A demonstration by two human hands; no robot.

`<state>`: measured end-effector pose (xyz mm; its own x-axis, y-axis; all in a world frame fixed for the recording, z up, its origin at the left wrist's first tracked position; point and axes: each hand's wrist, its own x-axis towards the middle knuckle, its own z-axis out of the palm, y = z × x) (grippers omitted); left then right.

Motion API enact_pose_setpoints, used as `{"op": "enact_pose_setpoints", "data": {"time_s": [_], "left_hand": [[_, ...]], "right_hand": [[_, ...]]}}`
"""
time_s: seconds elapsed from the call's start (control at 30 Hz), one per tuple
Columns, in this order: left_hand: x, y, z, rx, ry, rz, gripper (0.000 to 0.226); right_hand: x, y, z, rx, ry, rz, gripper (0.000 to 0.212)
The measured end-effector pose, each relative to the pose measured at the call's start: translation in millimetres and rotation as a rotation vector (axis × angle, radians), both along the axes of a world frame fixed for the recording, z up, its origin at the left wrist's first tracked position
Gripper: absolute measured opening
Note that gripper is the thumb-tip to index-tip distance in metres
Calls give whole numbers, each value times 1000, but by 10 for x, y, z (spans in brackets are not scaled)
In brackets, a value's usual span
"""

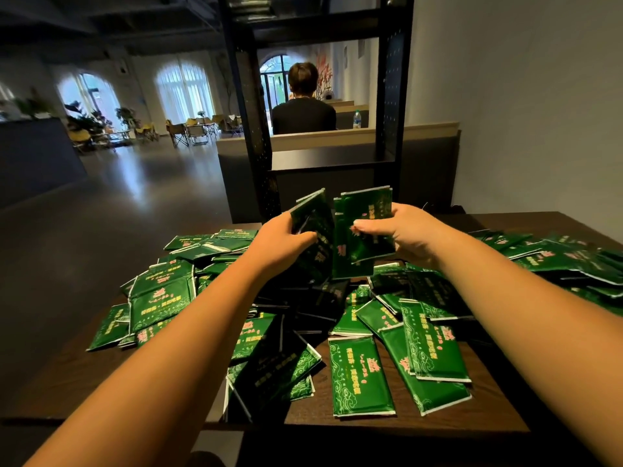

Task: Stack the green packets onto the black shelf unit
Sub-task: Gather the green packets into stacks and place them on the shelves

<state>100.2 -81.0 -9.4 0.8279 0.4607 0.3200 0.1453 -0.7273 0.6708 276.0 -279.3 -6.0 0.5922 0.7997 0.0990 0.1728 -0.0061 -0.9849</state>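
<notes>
Several green packets (362,375) lie in a loose heap across the dark wooden table (472,412). My left hand (281,241) grips a small bunch of green packets (312,217), held upright above the heap. My right hand (401,230) grips another bunch of packets (365,210) beside it, thumb across their front. The two bunches almost touch at the middle. The black shelf unit (333,161) stands just beyond the table, its nearest shelf board bare.
A person in black (303,112) sits with their back to me behind the shelf unit, past a low partition (431,133) with a water bottle (356,119). A white wall runs along the right. Open floor with chairs and plants lies to the left.
</notes>
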Motion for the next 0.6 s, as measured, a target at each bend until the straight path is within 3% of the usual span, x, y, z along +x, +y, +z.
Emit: {"op": "enact_pose_setpoints", "data": {"time_s": [0.17,0.3,0.5,0.6], "left_hand": [[66,-19,-11,-191,-67,-76,35],[116,-106,-74,-381,-159,-106,15],[128,-167,-128,-427,-137,93,59],[105,-94,-145,-604,-163,104,49]], "right_hand": [[-48,117,-107,-19,-98,-20,39],[-132,176,-207,-21,-61,11,40],[-133,281,-397,80,-19,-81,47],[-104,279,-427,100,-6,-134,53]]}}
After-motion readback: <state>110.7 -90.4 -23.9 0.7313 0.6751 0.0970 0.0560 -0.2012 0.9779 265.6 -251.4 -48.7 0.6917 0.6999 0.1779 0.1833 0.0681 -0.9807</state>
